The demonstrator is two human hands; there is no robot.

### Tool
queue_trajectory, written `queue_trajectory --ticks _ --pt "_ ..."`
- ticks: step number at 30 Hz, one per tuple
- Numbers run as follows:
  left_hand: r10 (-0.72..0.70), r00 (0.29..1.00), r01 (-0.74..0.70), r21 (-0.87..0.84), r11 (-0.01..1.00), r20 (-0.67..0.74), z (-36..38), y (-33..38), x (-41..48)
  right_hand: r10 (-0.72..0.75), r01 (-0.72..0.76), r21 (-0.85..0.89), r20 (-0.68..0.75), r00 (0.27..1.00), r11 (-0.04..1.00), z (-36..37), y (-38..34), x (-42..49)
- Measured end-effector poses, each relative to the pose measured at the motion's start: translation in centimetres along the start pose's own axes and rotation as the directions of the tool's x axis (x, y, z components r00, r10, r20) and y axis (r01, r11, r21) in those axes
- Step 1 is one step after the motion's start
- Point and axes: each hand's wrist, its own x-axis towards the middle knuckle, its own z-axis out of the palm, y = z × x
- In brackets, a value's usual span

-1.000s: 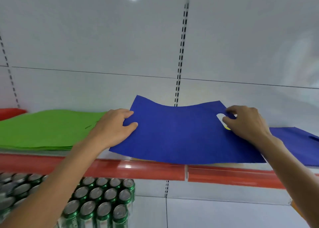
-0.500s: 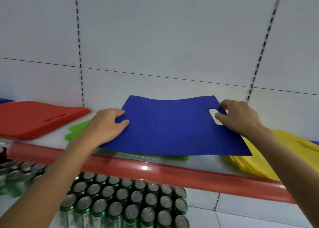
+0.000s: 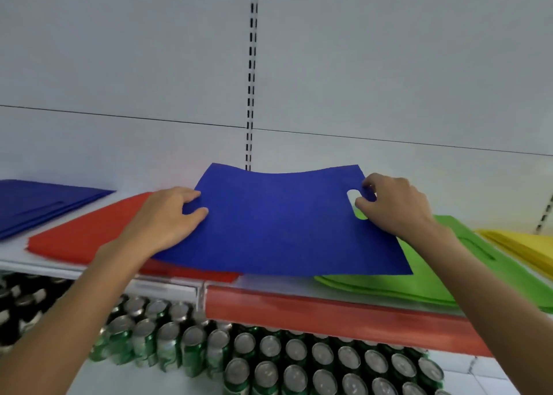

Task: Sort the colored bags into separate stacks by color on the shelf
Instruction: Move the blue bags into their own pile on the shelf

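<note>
Both hands are pinching the blue bag, the left hand gripping its left edge and the right hand gripping its handle cut-out, above the red stack and the green stack.

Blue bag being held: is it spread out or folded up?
Spread out: the blue bag shows as one full sheet, left hand and right hand gripping opposite edges.

You face a white back panel that fills the view from 9 through 12 to 3 o'clock. A slotted upright runs down it at 12 o'clock, and a thin horizontal seam crosses it. A second slotted upright shows at the 3 o'clock edge. Toward 6 o'clock the shelf carries a red strip along its front edge, with a pale strip at 7 o'clock. Below, from 7 to 5 o'clock, green cans with silver tops stand packed in rows on a white lower shelf.
</note>
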Motion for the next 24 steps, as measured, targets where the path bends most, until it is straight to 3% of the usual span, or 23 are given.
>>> queue_trajectory --ticks 8,12,24 --pt "-0.129 0.991 0.129 -0.021 0.991 -0.023 -4.3 -11.4 1.0 -0.099 0.100 -0.036 0.036 0.994 0.994 4.1 -12.3 1.0" --pt "-0.125 0.991 0.125 -0.012 0.992 -0.045 -6.6 -17.7 2.4 -0.128 0.128 -0.041 0.001 0.992 0.991 6.3 -19.1 1.5" --pt "-0.175 0.982 0.163 0.160 0.974 0.066 -13.6 -38.2 6.1 -0.130 0.130 0.026 0.019 0.991 0.991 15.7 -40.0 1.1"
